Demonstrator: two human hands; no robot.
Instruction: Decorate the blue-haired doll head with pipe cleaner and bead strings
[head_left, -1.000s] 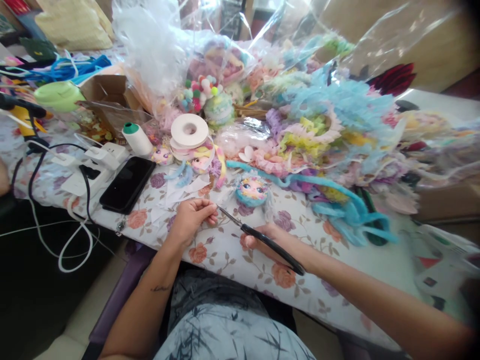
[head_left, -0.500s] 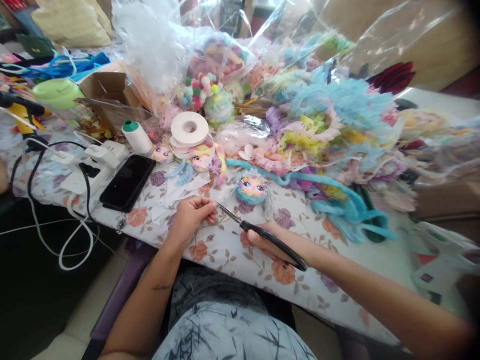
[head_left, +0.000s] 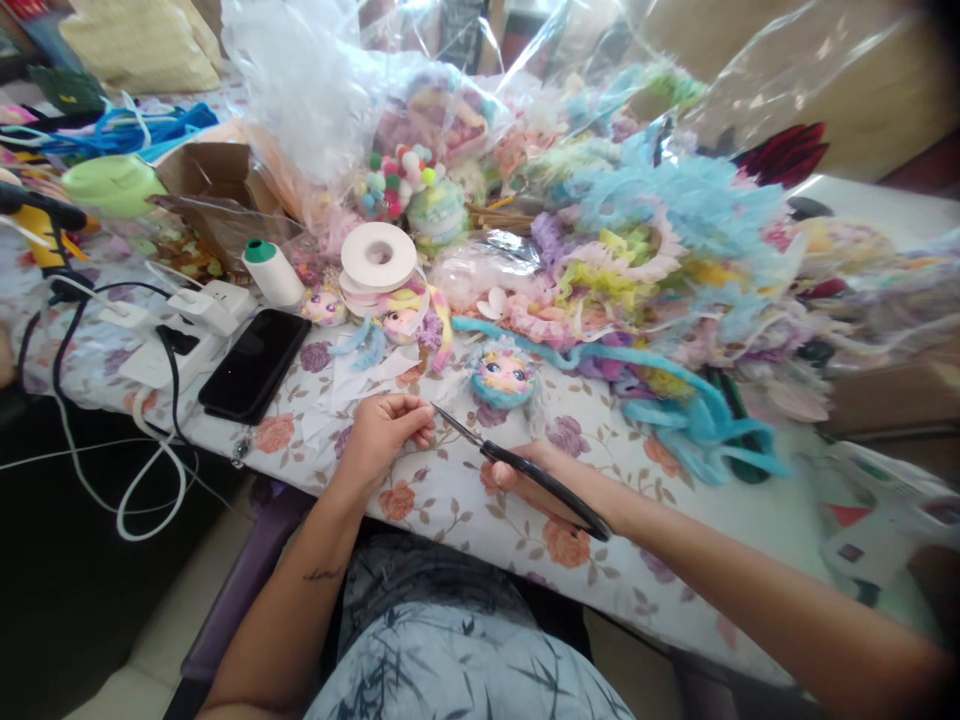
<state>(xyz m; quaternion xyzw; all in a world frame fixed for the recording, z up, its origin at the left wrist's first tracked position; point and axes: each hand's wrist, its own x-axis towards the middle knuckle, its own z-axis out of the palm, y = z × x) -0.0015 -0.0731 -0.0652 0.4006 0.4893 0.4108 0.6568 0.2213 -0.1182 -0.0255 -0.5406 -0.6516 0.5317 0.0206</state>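
My right hand (head_left: 551, 480) is closed around the black handles of a pair of scissors (head_left: 536, 478). Their narrow metal blades point left, with the tips right by the fingers of my left hand (head_left: 390, 430). That hand is pinched, thumb against fingers; whatever is between them is too small to make out. Just beyond the blades lies a doll head (head_left: 504, 372) with large painted eyes, a light blue base and pale grey strands at its side. White paper scraps (head_left: 360, 385) lie behind my left hand.
A black phone (head_left: 256, 365) and a power strip (head_left: 176, 350) with cables are at the left. Behind stand a ribbon roll (head_left: 352, 255) and a thread cone (head_left: 271, 272). Blue fuzzy strips (head_left: 694, 430) and heaped ruffled trims (head_left: 645, 215) fill the right and back.
Both hands and the scissors stay in nearly the same place. The whole view has shifted very slightly.
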